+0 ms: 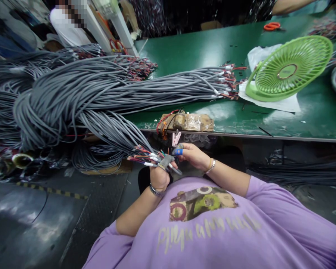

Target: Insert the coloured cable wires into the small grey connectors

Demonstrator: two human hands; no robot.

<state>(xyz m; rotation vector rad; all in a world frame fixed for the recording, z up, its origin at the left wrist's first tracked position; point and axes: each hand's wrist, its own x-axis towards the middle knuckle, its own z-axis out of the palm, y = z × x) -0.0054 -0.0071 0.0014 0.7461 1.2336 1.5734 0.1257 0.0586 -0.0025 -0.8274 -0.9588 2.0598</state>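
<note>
My left hand (159,176) is closed around the end of a grey cable, with grey wrapping on its fingers. Right by it, the stripped ends of a hanging cable bundle (120,129) show thin coloured wires and white sleeves. My right hand (194,155) faces it with thumb and forefinger pinched together, a blue band round one finger. What lies in that pinch is too small to make out. Just beyond the fingertips, a pale pink clip (176,139) sits at the table's edge, beside a wooden block (197,122) wrapped in clear tape with red and black wires.
A large heap of grey cables (58,93) covers the left of the green table (198,48). On the right stands a green fan (289,71) on white paper. Orange-handled scissors (272,26) lie farther back. Another person (68,28) is at the upper left; a forearm shows at the top right.
</note>
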